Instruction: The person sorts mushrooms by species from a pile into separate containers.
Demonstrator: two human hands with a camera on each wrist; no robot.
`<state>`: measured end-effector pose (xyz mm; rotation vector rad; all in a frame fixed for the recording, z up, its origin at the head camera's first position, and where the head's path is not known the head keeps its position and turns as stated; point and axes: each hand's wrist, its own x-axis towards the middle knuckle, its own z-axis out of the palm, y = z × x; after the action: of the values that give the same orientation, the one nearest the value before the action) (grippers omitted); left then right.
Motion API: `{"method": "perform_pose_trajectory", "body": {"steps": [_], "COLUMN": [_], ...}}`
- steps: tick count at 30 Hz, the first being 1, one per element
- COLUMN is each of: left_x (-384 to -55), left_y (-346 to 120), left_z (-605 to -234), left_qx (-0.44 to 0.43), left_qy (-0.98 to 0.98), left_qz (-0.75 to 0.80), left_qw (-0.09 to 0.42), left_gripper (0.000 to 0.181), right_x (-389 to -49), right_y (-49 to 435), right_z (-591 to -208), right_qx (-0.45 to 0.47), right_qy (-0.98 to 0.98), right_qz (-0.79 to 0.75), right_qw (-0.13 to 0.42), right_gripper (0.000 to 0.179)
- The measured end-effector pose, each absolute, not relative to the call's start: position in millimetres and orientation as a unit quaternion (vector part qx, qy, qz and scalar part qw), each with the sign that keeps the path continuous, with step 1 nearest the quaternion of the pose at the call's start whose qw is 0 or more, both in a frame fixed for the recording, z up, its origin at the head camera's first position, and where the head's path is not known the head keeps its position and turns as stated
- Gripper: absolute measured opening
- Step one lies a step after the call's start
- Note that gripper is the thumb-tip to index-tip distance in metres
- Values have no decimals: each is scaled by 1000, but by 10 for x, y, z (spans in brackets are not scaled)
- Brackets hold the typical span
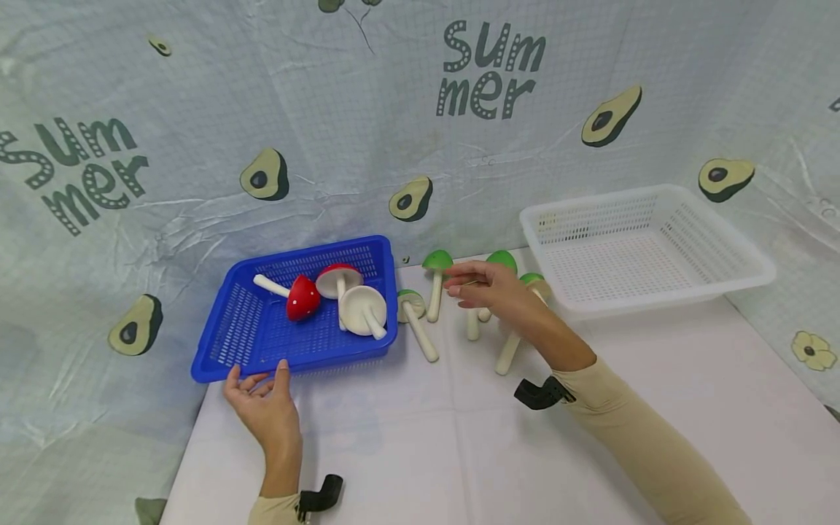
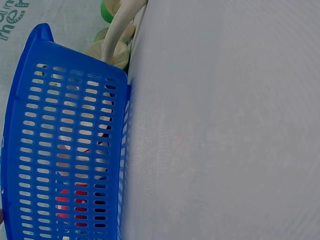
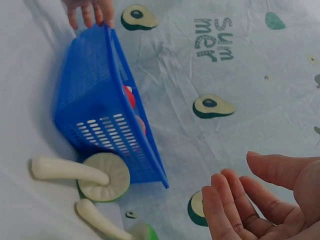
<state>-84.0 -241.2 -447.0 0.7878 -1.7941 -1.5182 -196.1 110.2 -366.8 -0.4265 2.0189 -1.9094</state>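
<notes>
My right hand (image 1: 472, 286) hovers open and holds nothing, palm down just above a cluster of green-capped mushrooms. One green mushroom (image 1: 436, 262) stands by my fingertips, another (image 1: 413, 306) lies on its side beside the blue basket (image 1: 262, 332). More green caps (image 1: 502, 258) show behind my hand. In the right wrist view my right hand's fingers (image 3: 235, 205) are loosely curved over nothing. The lying mushroom (image 3: 102, 176) touches the blue basket (image 3: 95, 110). My left hand (image 1: 259, 390) rests against the basket's front rim. Inside are a red spotted mushroom (image 1: 302, 297), a second red one (image 1: 337, 277) and a white one (image 1: 362, 310).
An empty white basket (image 1: 623, 270) stands at the back right on the white table (image 1: 420, 437). An avocado-print cloth hangs behind and to both sides. The left wrist view shows the blue basket's wall (image 2: 60, 140) and mushrooms (image 2: 112, 50) past its end.
</notes>
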Motion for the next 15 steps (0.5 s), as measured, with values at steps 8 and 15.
{"method": "perform_pose_trajectory", "body": {"steps": [8, 15], "left_x": [-828, -825], "left_y": [-2397, -2400], "left_z": [-4454, -4468], "left_qx": [301, 294], "left_qy": [-683, -686], "left_qz": [-580, -578], "left_qw": [326, 330], "left_gripper": [76, 75], "right_x": [-1830, -1734], "right_y": [1326, 1498], "right_z": [-3741, -3826], "right_qx": [-122, -117], "right_qy": [725, 730], "right_qz": [-661, -657], "right_qw": [152, 146], "right_gripper": [45, 44]}}
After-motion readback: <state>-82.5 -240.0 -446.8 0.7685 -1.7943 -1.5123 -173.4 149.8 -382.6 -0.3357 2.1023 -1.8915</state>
